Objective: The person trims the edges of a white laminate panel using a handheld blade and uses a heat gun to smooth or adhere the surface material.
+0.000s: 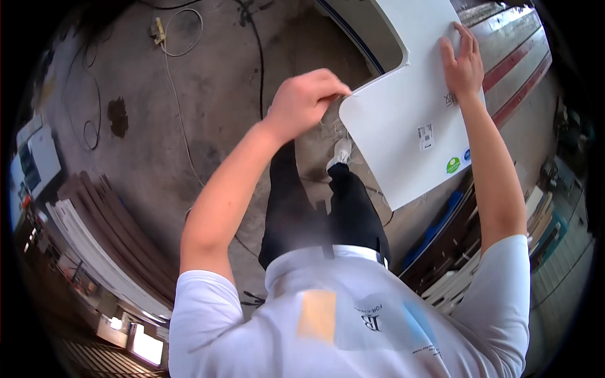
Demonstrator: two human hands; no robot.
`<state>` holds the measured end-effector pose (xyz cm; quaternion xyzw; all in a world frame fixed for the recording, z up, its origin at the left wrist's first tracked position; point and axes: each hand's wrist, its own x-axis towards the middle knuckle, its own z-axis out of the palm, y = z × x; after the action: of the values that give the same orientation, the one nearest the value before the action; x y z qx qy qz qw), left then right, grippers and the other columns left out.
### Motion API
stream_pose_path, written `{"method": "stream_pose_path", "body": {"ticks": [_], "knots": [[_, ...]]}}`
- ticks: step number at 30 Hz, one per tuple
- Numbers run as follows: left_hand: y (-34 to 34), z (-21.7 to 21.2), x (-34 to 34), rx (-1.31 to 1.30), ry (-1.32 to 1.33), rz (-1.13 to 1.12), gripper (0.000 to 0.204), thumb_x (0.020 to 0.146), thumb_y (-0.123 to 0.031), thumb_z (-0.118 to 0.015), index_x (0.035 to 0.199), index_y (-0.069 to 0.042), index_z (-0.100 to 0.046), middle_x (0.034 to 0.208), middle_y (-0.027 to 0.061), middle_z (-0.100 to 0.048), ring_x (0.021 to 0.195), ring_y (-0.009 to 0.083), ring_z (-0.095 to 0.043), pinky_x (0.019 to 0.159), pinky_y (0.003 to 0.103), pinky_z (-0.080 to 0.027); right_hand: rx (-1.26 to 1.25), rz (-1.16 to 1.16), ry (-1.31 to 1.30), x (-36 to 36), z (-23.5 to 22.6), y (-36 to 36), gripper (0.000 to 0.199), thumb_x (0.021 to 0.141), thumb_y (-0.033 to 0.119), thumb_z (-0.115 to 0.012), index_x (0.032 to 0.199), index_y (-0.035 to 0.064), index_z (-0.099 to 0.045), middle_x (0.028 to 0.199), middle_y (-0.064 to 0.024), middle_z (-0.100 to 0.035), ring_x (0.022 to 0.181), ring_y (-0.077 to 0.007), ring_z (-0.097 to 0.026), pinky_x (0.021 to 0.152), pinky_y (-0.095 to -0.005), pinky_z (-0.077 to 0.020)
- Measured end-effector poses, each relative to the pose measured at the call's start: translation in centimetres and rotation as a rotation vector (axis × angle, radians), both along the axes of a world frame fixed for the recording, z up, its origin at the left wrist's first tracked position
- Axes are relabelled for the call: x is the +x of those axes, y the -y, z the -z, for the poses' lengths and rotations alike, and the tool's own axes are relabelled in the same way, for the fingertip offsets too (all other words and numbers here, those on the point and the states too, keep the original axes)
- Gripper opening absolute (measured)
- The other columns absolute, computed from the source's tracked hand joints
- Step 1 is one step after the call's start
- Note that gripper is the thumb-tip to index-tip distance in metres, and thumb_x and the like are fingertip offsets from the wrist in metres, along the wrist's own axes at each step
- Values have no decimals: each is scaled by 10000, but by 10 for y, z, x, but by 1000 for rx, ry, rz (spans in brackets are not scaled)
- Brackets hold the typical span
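Note:
A large white panel (384, 135) with a rounded notch lies at my right front, bearing a printed label and round green and blue stickers. My left hand (304, 101) is closed in a pinch, its fingertips at the panel's rounded corner by the notch. What sits between those fingertips is too small to make out. My right hand (463, 66) rests flat with fingers apart on the panel's upper right part, near its far edge.
Concrete floor (145, 82) carries a pale cable (173, 82) and a black cable (258, 57). Stacked long brown and white strips (113, 246) lie at the left. More boards (441, 246) stand low on the right. A striped metal-edged stack (517, 63) lies beyond the panel.

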<state>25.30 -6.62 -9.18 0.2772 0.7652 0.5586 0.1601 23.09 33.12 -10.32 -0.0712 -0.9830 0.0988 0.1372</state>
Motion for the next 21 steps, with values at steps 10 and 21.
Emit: {"method": "stream_pose_path", "body": {"ticks": [10, 21], "knots": [[-7, 0, 49, -281, -417, -191, 261, 831, 49, -698, 1016, -123, -763, 909, 50, -633, 890, 267, -678, 732, 397, -554, 6, 65, 132, -13, 0, 1, 679, 1026, 644, -506, 1580, 252, -493, 1598, -139, -536, 1439, -385, -544, 1171, -479, -446], [-14, 0, 83, -117, -215, -590, 137, 920, -10, -746, 1030, -86, -774, 928, 80, -712, 842, 263, -701, 739, 338, -551, 2, 43, 133, -16, 1, 0, 748, 1015, 692, -464, 1608, 237, -457, 1627, -182, -492, 1452, -402, -532, 1184, -489, -433]]}}
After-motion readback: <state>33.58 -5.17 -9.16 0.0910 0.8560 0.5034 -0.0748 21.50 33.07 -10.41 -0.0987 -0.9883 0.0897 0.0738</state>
